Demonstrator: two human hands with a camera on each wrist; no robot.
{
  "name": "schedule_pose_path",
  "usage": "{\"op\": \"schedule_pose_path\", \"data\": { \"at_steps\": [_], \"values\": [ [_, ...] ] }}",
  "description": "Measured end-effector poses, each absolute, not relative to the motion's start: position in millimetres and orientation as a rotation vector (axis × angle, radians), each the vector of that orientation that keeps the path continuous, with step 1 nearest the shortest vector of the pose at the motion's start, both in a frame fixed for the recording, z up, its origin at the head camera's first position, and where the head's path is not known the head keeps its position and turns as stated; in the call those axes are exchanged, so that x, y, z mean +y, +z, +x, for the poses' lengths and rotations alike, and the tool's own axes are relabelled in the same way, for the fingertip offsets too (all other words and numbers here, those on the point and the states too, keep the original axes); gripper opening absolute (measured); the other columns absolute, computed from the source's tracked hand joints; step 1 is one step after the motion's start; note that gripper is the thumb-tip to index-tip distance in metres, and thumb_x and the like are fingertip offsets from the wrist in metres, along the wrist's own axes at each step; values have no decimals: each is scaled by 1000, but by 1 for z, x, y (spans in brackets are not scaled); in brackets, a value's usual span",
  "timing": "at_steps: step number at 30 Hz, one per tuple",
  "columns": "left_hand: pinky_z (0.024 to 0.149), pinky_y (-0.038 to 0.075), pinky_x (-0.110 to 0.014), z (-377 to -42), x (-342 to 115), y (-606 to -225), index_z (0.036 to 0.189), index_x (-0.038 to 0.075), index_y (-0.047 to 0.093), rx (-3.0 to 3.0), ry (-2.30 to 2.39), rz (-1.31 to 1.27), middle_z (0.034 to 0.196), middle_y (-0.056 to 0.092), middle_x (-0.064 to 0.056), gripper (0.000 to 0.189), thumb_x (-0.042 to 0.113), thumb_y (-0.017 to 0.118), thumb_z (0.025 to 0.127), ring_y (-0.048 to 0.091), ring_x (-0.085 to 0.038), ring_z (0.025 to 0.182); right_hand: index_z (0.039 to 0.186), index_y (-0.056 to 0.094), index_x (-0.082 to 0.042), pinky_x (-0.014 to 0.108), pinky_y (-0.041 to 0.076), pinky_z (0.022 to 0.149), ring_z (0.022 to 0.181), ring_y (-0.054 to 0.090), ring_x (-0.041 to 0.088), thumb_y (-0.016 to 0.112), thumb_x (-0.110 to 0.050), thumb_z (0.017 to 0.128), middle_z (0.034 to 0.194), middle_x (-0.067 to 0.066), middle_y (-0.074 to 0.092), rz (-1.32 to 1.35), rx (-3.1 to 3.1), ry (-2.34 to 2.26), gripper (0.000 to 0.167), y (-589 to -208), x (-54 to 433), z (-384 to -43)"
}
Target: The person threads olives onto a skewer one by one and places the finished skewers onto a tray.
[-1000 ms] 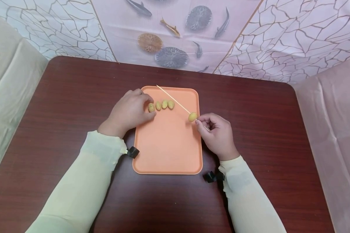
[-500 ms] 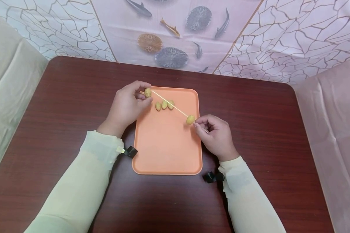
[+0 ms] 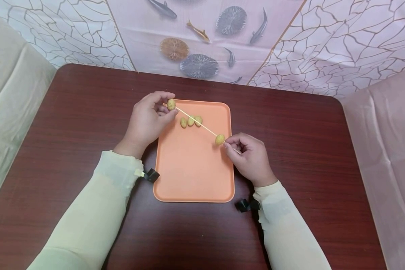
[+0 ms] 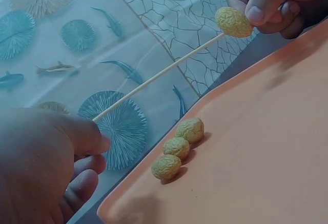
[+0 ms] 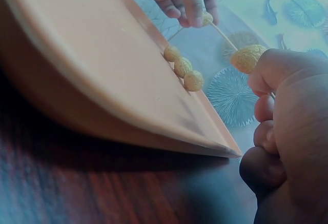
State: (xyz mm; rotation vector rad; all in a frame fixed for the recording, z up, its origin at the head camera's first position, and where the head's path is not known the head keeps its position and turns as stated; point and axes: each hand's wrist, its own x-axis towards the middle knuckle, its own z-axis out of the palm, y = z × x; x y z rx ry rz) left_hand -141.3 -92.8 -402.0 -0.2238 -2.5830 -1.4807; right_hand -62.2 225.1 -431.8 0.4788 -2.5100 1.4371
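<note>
My left hand (image 3: 147, 122) pinches a small wrinkled yellow oval piece (image 3: 171, 104) between thumb and fingertips, above the far left corner of the orange tray (image 3: 194, 168). The tip of a thin wooden skewer (image 3: 205, 128) meets this piece; in the left wrist view the hand hides the contact. My right hand (image 3: 249, 155) pinches the skewer's other end over the tray's right edge. Threaded on the skewer, right by the right fingertips, is another wrinkled yellow piece (image 5: 248, 58). Three more yellow pieces (image 4: 176, 147) lie in a row on the tray, beneath the skewer.
The tray lies on a dark red-brown wooden table (image 3: 300, 168). Behind the table's far edge hangs a patterned cloth (image 3: 202, 45), with pale fabric (image 3: 13, 97) at the left side and pinkish fabric (image 3: 384, 150) at the right. A black wrist mount (image 3: 152, 175) overlaps the tray's left rim.
My left hand has picked one yellow piece off the row and lifted it up to the skewer's tip. The right hand has lowered the skewer slightly toward the left.
</note>
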Motion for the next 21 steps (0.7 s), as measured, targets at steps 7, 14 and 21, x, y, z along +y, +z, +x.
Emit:
{"op": "schedule_pose_path", "data": {
  "at_steps": [7, 14, 21],
  "values": [
    [79, 58, -12, -142, -93, -403, 136, 9, 77, -2581, -1492, -229, 122, 73, -10, 41, 7, 87, 97, 77, -21, 95, 102, 84, -8, 16, 44, 61, 67, 54, 10, 80, -7, 101, 77, -1, 65, 468, -2518, 1435, 4, -432, 225, -62],
    [79, 58, -11, -141, -92, -403, 136, 9, 77, -2550, -1517, -245, 121, 73, -11, 41, 6, 87, 97, 77, -20, 95, 102, 84, -8, 15, 44, 61, 67, 54, 10, 81, -8, 100, 77, 0, 66, 467, -2515, 1428, 3, -432, 225, -63],
    [81, 59, -12, -141, -93, -404, 134, 10, 79, -2543, -1508, -281, 119, 73, -10, 37, 8, 85, 98, 77, -20, 95, 101, 84, -8, 15, 45, 62, 68, 55, 10, 81, -7, 99, 79, -2, 67, 450, -2526, 1416, 4, -431, 225, -63]
  ]
}}
